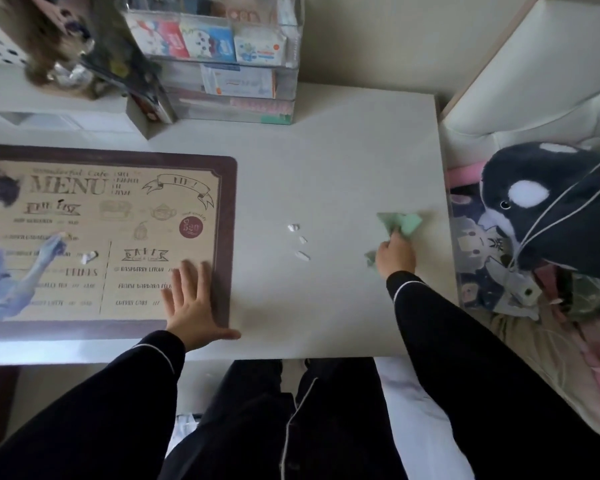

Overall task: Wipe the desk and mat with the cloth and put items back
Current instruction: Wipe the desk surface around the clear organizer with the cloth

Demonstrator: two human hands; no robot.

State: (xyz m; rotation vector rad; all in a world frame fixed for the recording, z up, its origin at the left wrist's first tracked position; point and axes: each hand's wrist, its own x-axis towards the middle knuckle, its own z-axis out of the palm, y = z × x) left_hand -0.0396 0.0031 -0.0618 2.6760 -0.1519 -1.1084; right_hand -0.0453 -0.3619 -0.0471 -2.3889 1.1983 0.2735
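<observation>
Cloth [399,224], pale green and bunched, sits on the desk [326,161] toward its right edge, gripped by the right hand [395,257]; it looks soft, light and floppy, so best kept wadded in the palm. Left hand [193,303] lies flat, fingers spread, grasping nothing, pressing the menu mat [228,202] at its near right corner. White paper scraps [302,240] lie between the hands, and a clear tiered organiser [293,74] at the back holds colourful packets [205,41].

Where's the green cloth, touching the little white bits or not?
Apart. The head view shows bare desk between the cloth and the white bits.
</observation>
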